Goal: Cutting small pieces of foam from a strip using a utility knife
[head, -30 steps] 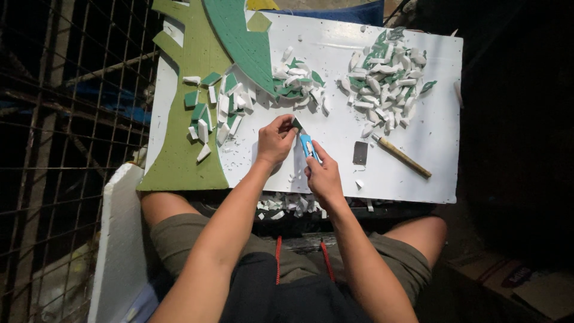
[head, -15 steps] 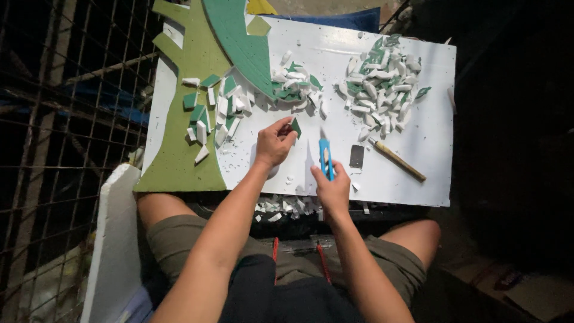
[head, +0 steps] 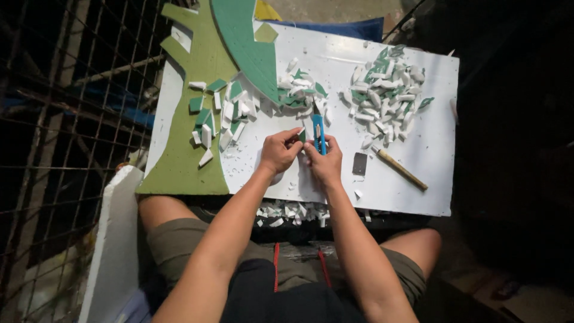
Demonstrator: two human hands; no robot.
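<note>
1. Blue craft knife (head: 318, 133) sits upright in my right hand (head: 326, 162), fingers wrapped around its handle, its tip pointing away from me.
2. My left hand (head: 280, 151) is just beside the right, the two touching, fingertips pinched on a small foam piece (head: 302, 135) with a green face that lies right against the knife.
3. Both hands rest over the white board (head: 418, 149) lying across my lap.
4. Beyond my left hand lies a small pile of cut white and green foam bits (head: 299, 96); further to its left, more bits (head: 215, 116) are scattered over the edge of an olive green foam sheet (head: 185, 155).
5. Beyond my right hand and off to its right is a larger heap of foam bits (head: 385, 93).
6. Just to the right of my right hand lies a small dark rectangular piece (head: 359, 164), and beside that a wooden stick (head: 402, 170) lying slantwise.
7. A darker green curved sheet (head: 242, 42) lies at the far side, past my left hand.
8. More scraps (head: 293, 211) lie below the board's near edge, by my wrists.
</note>
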